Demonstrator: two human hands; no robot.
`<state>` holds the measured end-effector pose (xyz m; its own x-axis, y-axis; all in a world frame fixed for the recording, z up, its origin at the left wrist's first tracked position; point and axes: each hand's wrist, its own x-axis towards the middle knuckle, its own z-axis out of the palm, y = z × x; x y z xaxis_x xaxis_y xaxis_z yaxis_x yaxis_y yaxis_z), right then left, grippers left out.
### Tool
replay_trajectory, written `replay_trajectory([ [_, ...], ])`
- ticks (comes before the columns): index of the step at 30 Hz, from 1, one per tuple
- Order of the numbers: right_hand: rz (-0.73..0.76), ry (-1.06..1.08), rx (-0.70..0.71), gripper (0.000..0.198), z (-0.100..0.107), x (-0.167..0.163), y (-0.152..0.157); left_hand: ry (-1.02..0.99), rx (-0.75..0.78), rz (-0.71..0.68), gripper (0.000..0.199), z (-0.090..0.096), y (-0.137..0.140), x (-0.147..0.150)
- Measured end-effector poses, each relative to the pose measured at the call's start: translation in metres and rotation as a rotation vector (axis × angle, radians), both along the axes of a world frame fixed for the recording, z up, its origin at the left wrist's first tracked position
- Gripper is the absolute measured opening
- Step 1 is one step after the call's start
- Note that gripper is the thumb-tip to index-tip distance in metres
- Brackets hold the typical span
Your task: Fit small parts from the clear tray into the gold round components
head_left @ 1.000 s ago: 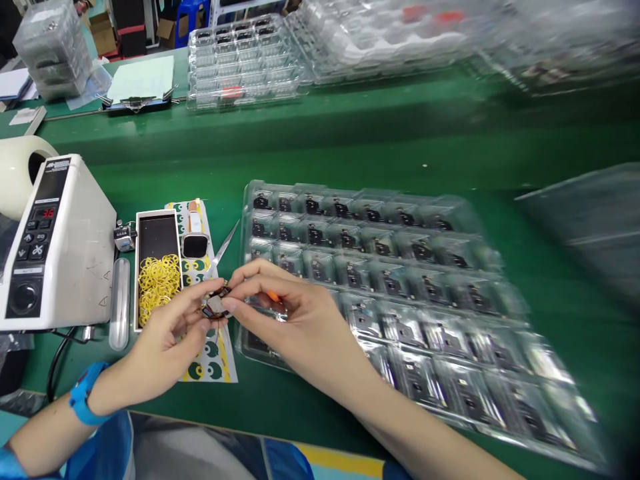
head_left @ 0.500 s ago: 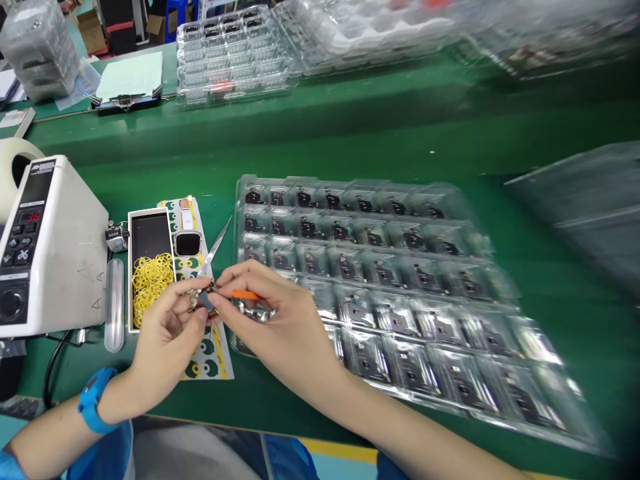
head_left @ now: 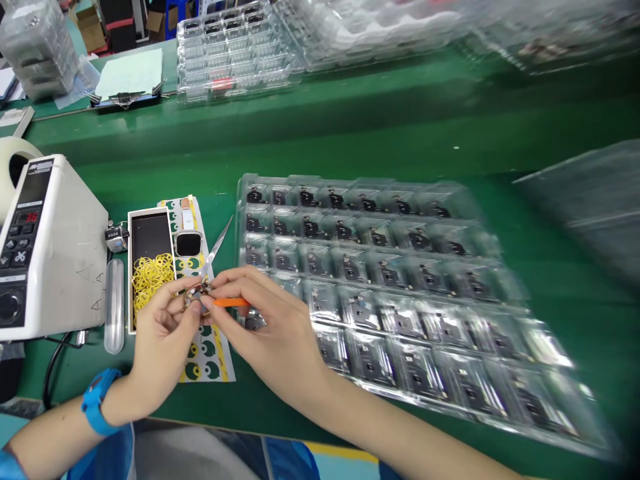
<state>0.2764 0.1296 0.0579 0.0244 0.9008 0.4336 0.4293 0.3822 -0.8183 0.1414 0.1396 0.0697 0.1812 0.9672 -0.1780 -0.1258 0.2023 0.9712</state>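
Observation:
My left hand [head_left: 163,340], with a blue band on the wrist, pinches a small round electronic part [head_left: 196,293] between thumb and fingers. My right hand [head_left: 273,330] meets it from the right. Its thumb and fingers are closed on a slim orange stick tool [head_left: 231,302] whose left end is at the part. The fingers hide much of the part and the tool's tip. Just behind the hands lies a pointed metal blade-like tool [head_left: 218,247]. A watch [head_left: 188,243] rests on a sticker sheet [head_left: 220,370] beneath.
To the right a large clear tray [head_left: 440,300] holds black parts in rows of pockets. At left are a white box [head_left: 132,267] with yellow rings, a clear tube [head_left: 115,307] and a white machine [head_left: 65,260] with a red display. More clear trays [head_left: 235,53] and a clipboard [head_left: 127,77] stand behind.
The orange tool has swung to a more level position and shifted left at the part. Both hands stay together in nearly the same place. The view has shifted slightly.

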Motion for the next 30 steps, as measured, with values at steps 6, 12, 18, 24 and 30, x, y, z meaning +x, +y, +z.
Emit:
replay_trajectory([
  [6, -0.038, 0.024, -0.04, 0.013, -0.002, 0.001, 0.002, -0.049, -0.002, 0.025, 0.024, 0.001, 0.0, -0.002],
  [12, 0.128, 0.085, -0.132, 0.021, 0.006, 0.006, 0.006, -0.006, 0.06, -0.035, 0.015, 0.001, -0.001, -0.004],
  [18, 0.121, -0.078, 0.101, 0.013, 0.001, 0.006, 0.003, 0.404, 0.377, -0.117, 0.012, 0.006, 0.007, -0.018],
  [24, -0.022, -0.444, 0.619, 0.012, -0.001, 0.008, -0.009, 0.305, 0.092, -0.058, 0.009, 0.007, 0.01, -0.018],
  [30, -0.085, -0.588, 0.65, 0.013, -0.002, 0.007, -0.006, -0.071, -0.148, -0.147, 0.028, 0.004, 0.007, -0.017],
])
